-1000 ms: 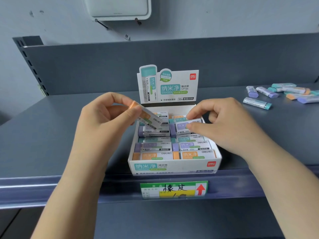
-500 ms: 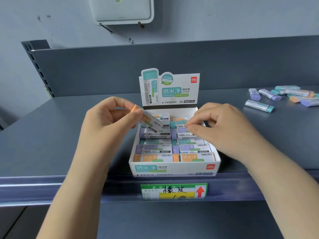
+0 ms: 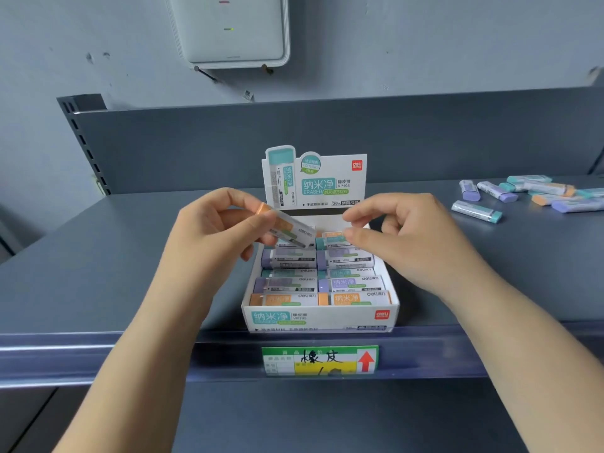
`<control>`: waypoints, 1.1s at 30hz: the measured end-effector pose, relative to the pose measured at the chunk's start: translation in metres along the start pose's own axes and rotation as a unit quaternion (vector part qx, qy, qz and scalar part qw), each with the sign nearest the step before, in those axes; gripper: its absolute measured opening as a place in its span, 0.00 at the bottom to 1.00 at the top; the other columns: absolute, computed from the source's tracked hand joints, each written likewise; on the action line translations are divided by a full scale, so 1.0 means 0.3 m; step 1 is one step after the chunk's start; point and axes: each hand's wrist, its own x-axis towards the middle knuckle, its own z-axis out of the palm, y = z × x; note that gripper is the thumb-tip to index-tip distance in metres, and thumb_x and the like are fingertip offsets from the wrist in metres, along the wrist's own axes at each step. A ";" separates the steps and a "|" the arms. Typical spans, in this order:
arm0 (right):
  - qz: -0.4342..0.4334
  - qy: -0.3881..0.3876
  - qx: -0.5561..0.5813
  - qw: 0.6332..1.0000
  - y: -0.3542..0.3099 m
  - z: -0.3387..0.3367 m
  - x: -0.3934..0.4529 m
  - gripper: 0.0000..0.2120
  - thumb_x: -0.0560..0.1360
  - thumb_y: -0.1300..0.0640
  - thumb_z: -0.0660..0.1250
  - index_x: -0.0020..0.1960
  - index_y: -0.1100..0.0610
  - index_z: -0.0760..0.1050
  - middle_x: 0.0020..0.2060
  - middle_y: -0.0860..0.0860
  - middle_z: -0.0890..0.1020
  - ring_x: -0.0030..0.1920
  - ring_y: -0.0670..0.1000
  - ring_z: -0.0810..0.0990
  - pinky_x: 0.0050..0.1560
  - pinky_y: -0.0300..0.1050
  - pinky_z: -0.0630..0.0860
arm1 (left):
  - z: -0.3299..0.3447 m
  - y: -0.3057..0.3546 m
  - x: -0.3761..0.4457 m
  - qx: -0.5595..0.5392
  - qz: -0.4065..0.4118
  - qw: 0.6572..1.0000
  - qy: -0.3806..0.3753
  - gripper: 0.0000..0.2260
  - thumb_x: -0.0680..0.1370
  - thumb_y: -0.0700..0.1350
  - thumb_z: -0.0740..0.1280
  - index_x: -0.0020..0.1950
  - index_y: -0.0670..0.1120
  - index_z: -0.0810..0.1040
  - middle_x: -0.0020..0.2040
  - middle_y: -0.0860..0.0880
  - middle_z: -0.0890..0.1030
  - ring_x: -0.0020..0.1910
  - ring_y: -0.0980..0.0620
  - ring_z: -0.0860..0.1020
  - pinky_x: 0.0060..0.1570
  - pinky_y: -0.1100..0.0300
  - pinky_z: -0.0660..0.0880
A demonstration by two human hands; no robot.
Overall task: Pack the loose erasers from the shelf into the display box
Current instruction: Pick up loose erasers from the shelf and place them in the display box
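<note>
Eraser, orange-ended (image 3: 287,228), sleeved in white: pinched at its orange end between thumb and fingertips of left hand (image 3: 212,237), held just above the rear left of display box (image 3: 318,317). Long axis tilted, orange end up and to the left, sleeved end down and to the right toward the box's middle back. Not yet seated.

Right hand (image 3: 405,240): fingers curled, thumb and forefinger close together over the rear right row; gripping anything or merely touching a packed eraser, cannot tell.

Packed erasers (image 3: 318,282): two columns, laid on their sides, long axes running left to right, coloured ends to the left; purple, teal and orange in rows from back to front.

Loose erasers (image 3: 523,194): small heap on shelf (image 3: 98,273), well to the right of the box, pointing various ways.

Handling note, as judgement: level the held piece first, long axis left to right, orange end leftward to match the rows; lower into the rear left gap and press flat rather than dropping sleeved end first, which would likely wedge it askew. Steady neighbouring pieces with the right fingertips.

Also present: price label (image 3: 320,361) on shelf edge; white wall unit (image 3: 235,27) above.
</note>
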 end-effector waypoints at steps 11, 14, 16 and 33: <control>0.011 -0.012 0.016 1.000 -0.022 -0.029 0.112 0.03 0.68 0.55 0.73 0.39 0.52 0.79 0.30 0.45 0.79 0.29 0.40 0.74 0.31 0.32 0.69 | 0.074 0.087 0.139 0.011 -0.065 0.987 -0.150 0.04 0.73 0.37 0.69 0.42 0.40 0.74 0.38 0.44 0.85 0.37 0.49 0.84 0.34 0.62 0.81; 0.005 -0.035 -0.043 0.998 -0.007 -0.026 0.132 0.04 0.68 0.55 0.73 0.38 0.52 0.78 0.35 0.45 0.80 0.35 0.42 0.75 0.35 0.32 0.69 | 0.088 0.075 0.153 0.012 -0.098 0.978 -0.185 0.05 0.72 0.37 0.69 0.41 0.41 0.73 0.41 0.42 0.85 0.40 0.47 0.85 0.36 0.61 0.81; 0.004 -0.046 -0.054 0.998 -0.004 -0.027 0.137 0.04 0.68 0.56 0.74 0.38 0.52 0.78 0.35 0.45 0.80 0.34 0.41 0.75 0.32 0.28 0.68 | 0.094 0.066 0.161 0.054 -0.092 0.977 -0.187 0.06 0.71 0.38 0.70 0.40 0.41 0.74 0.39 0.44 0.85 0.38 0.49 0.84 0.33 0.61 0.79; -0.013 -0.036 -0.185 0.982 0.011 -0.035 0.127 0.05 0.71 0.57 0.71 0.45 0.53 0.84 0.46 0.47 0.84 0.33 0.41 0.72 0.36 0.35 0.67 | 0.117 0.026 0.177 0.467 0.073 0.861 -0.189 0.07 0.74 0.50 0.67 0.49 0.53 0.83 0.47 0.52 0.84 0.42 0.51 0.80 0.43 0.53 0.80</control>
